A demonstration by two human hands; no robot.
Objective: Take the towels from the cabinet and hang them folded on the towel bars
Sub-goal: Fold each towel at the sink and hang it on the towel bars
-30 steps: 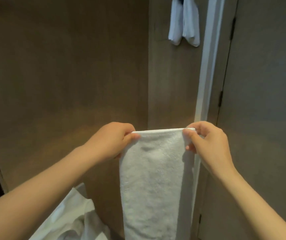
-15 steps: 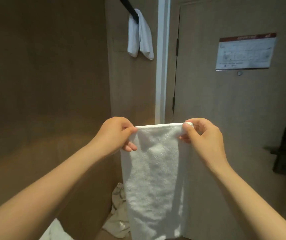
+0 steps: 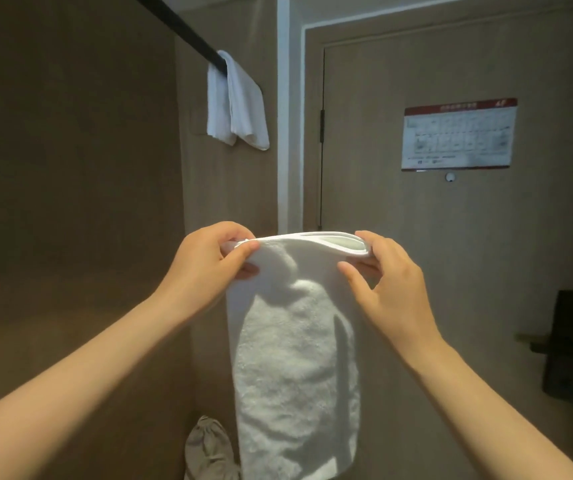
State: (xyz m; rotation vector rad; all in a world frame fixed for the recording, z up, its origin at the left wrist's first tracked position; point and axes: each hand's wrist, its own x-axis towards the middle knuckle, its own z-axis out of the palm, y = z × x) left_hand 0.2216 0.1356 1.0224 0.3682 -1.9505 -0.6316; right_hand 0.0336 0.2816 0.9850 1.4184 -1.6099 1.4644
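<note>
Towel held up in mid-air before the door, folded lengthwise and hanging long, top hem stretched level between both hands, probably to keep the fold square for draping. Left hand pinching the left corner under the thumb; right hand with fingers curled behind the right corner, thumb in front. Black towel bar up and to the left, well apart, with one hung towel already draped at its far end. Crumpled cloth on the floor below. Path to the bar apparently unobstructed.
</note>
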